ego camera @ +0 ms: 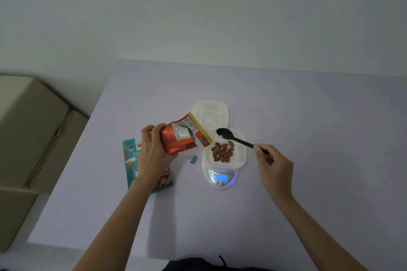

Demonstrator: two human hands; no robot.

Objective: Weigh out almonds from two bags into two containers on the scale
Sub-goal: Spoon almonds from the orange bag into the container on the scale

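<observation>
The left hand grips an orange foil bag, tilted with its mouth toward the white container on the scale, where almonds lie. The right hand pinches a black spoon above that container, apparently empty. A teal bag lies flat beneath the left wrist.

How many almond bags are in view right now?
2. The orange bag is held tilted in the left hand; the teal bag lies flat on the table, partly hidden under that hand.
</observation>
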